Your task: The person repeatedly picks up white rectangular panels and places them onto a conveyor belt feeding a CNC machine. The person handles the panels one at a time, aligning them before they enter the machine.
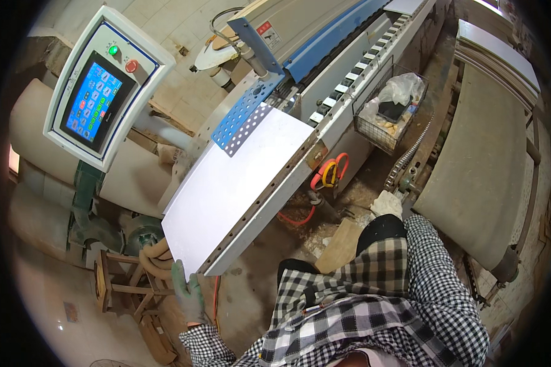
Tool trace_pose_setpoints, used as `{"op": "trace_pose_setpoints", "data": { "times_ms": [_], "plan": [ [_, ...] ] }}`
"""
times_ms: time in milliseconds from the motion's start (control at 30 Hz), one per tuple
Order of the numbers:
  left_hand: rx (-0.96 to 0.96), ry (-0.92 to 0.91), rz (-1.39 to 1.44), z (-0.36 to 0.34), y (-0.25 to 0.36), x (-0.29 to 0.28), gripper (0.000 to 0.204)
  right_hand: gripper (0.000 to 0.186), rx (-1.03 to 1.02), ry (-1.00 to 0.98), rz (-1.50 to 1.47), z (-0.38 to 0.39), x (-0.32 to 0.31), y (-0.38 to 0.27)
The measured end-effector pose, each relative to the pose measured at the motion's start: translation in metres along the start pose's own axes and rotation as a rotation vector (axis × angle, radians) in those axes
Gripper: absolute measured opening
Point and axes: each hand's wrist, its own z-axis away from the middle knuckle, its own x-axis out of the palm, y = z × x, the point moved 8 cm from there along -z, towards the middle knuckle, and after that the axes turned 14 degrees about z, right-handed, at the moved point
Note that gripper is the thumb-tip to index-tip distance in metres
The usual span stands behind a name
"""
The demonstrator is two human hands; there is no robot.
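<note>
A white board (239,183) lies lengthwise on the metal bed of a machine, its far end under a blue perforated plate (239,116). My left hand (188,296), in a grey-green glove, holds the board's near left corner between thumb and fingers. My right hand is not visible; a checked sleeve or piece of clothing (441,287) fills the lower right.
A control panel (95,92) stands at the upper left. Red-and-yellow scissors (329,174) hang beside the bed, near a wire basket (390,113) holding plastic. A belt conveyor (471,159) runs along the right, with stacked boards (496,52) beyond. A wooden stool (122,281) stands below left.
</note>
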Motion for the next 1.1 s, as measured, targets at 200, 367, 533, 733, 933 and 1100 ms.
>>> {"op": "trace_pose_setpoints", "data": {
  "times_ms": [200, 367, 533, 733, 933, 1100],
  "plan": [
    [-0.016, -0.015, 0.025, -0.006, -0.003, 0.002, 0.051, 0.02, -0.001, -0.002, 0.02, -0.002, -0.001, 0.005],
    [-0.026, -0.034, 0.04, -0.007, 0.0, -0.001, 0.052, 0.02, -0.007, -0.007, 0.036, 0.001, -0.001, 0.003],
    [-0.057, -0.043, 0.064, -0.008, 0.003, 0.003, 0.054, 0.02, -0.015, -0.004, 0.049, 0.0, 0.0, 0.001],
    [-0.058, -0.052, 0.105, -0.012, 0.001, 0.004, 0.055, 0.02, -0.02, 0.006, 0.061, 0.003, -0.004, -0.004],
    [-0.069, -0.049, 0.157, -0.017, 0.013, 0.014, 0.053, 0.02, -0.022, 0.015, 0.07, 0.003, -0.007, -0.007],
    [0.102, -0.051, -0.043, -0.025, 0.033, 0.028, 0.05, 0.02, -0.022, 0.023, 0.077, 0.002, -0.006, -0.008]
  ]
}}
